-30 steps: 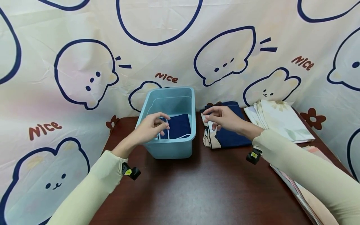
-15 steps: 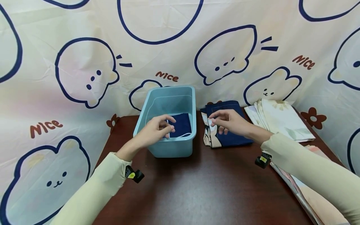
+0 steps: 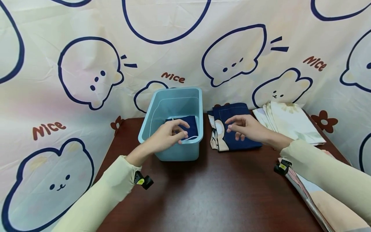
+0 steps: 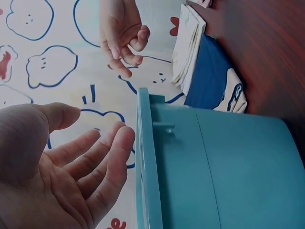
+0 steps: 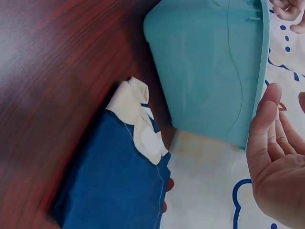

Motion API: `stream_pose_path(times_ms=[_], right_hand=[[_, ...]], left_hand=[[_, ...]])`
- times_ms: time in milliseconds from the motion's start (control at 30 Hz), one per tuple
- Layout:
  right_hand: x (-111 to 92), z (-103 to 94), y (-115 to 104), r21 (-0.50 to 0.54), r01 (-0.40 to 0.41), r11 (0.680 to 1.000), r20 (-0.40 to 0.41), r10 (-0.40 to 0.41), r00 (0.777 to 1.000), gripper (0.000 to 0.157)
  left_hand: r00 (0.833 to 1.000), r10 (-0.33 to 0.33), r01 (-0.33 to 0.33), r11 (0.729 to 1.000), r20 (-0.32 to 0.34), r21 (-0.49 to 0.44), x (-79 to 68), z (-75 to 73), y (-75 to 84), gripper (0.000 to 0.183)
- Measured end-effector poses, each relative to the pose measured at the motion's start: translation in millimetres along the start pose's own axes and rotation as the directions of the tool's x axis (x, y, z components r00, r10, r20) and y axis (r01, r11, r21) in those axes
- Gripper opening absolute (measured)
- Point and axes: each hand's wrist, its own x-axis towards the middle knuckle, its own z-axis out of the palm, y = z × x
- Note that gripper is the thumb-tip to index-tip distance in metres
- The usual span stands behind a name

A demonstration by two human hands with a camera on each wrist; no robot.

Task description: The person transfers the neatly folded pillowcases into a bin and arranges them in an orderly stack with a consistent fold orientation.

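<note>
My left hand (image 3: 168, 133) hovers over the near rim of a light blue plastic bin (image 3: 179, 153), fingers loosely bent around nothing. Inside the bin lies a folded navy cloth (image 3: 189, 124) with white lines, partly hidden by that hand. In the left wrist view the palm of the left hand (image 4: 71, 176) shows bare, beside the bin's rim. My right hand (image 3: 246, 129) hangs in the air over a folded navy cloth with cream patches (image 3: 229, 112), its fingers relaxed and holding nothing. The right wrist view shows this navy cloth (image 5: 114, 176) lying apart from the bin.
A folded white floral cloth (image 3: 295, 124) lies at the back right of the dark wooden table (image 3: 208, 193). In front of it, a pink and peach folded cloth (image 3: 327, 199) is partly under the right forearm. A cartoon-printed curtain (image 3: 162, 22) stands behind the table.
Both hands have drifted to the right, the left across the bin's near side and the right over the navy cloth. The bin and cloths stay in place; the head view shifts slightly.
</note>
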Motion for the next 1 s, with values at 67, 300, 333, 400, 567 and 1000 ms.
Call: stream_pose_path(times_ms=[67, 300, 333, 400, 567, 1000], right_hand=[[-1, -1.7, 2, -0.006, 0.003, 1.000, 0.001, -0.003, 1.000, 0.033], [-5, -4.2, 8, 0.009, -0.002, 1.000, -0.002, 0.002, 1.000, 0.035], [-5, -4.4, 9, 0.011, -0.005, 1.000, -0.004, 0.005, 1.000, 0.035], [-5, -5.1, 11, 0.007, -0.010, 1.000, -0.008, 0.010, 1.000, 0.036], [-7, -7.8, 14, -0.004, -0.012, 1.000, -0.015, 0.012, 1.000, 0.035], [-11, -19.0, 20, -0.039, -0.028, 0.999, -0.037, 0.026, 0.999, 0.038]], left_hand=[[1.000, 0.003, -0.003, 1.000, 0.005, -0.002, 0.7, 2.2, 1.9, 0.027], [1.000, 0.009, -0.009, 1.000, 0.030, -0.018, 3.3, 9.3, 9.1, 0.029], [0.999, 0.013, -0.013, 1.000, 0.033, -0.018, 3.8, 10.1, 10.4, 0.029], [0.999, 0.023, -0.022, 1.000, 0.039, -0.022, 4.7, 11.8, 13.1, 0.031], [0.998, 0.029, -0.028, 1.000, 0.051, -0.010, 8.1, 17.1, 19.1, 0.031], [0.996, 0.028, -0.032, 0.998, 0.087, 0.046, 18.2, 33.6, 34.2, 0.026]])
